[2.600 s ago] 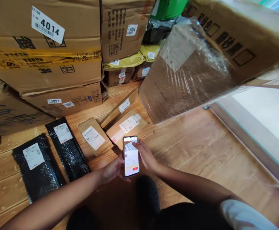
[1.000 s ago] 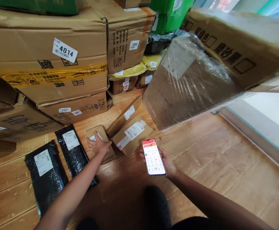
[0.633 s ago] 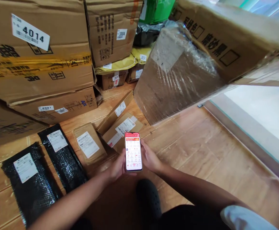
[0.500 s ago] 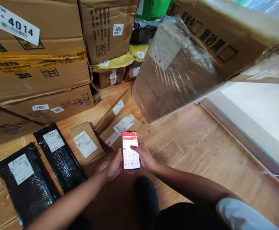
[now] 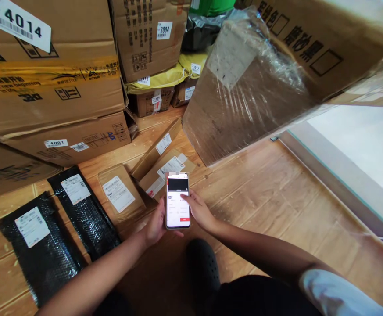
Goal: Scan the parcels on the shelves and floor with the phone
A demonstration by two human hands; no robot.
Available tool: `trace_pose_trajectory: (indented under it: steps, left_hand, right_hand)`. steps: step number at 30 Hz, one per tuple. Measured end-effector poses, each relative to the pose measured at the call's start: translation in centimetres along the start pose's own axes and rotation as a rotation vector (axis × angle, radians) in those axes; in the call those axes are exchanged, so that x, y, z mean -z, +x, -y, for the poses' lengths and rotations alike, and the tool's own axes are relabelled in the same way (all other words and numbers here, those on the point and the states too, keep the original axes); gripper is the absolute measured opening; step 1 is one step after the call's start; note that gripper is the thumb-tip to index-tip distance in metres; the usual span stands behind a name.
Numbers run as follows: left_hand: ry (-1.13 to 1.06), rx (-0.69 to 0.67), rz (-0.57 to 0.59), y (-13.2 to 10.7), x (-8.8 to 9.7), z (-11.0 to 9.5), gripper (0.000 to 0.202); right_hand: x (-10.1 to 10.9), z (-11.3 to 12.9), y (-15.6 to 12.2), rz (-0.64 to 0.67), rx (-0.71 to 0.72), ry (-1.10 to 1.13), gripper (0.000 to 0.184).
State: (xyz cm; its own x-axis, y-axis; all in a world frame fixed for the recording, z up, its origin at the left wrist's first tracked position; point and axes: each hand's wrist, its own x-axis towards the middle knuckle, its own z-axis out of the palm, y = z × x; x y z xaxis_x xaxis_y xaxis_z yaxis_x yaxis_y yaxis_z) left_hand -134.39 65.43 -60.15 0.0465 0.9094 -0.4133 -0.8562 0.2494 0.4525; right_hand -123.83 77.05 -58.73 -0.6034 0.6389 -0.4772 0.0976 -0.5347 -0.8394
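A smartphone (image 5: 178,206) with a lit screen is held upright in front of me, above the wooden floor. Its page shows a dark band near the top, a white form below and a small red button at lower right. My left hand (image 5: 156,224) is closed around the phone's left side, with fingertips showing beneath it. From the right, my right hand (image 5: 202,214) grips the phone's edge, its thumb over the upper screen. Just beyond the phone lie a flat cardboard parcel (image 5: 160,181) with a label and a narrow carton (image 5: 155,151) tilted on edge.
Two black bubble mailers (image 5: 55,259) and a small brown parcel (image 5: 120,206) lie left on the floor. Large stacked cartons (image 5: 56,98) stand behind them. A plastic-wrapped box (image 5: 240,101) leans at the upper right, beside a glass panel (image 5: 352,158). A dark clog (image 5: 202,267) is below my hands.
The phone's screen has switched from a red-topped page of many icons to a page with a dark band and a white form. Both hands stay on the phone; the view has shifted slightly.
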Motion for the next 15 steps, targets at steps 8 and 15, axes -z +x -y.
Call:
trace_pose_trajectory:
  steps: [8,15]
  left_hand:
    - [0.017,-0.001,-0.046,-0.2,-0.4,0.2,0.067]
    - [0.072,-0.022,-0.048,-0.4,-0.6,0.2,0.074]
  right_hand:
    - [-1.3,0.1,-0.2,-0.077,0.095,-0.099,0.026]
    - [-1.3,0.3,-0.7,-0.077,0.112,-0.113,0.027]
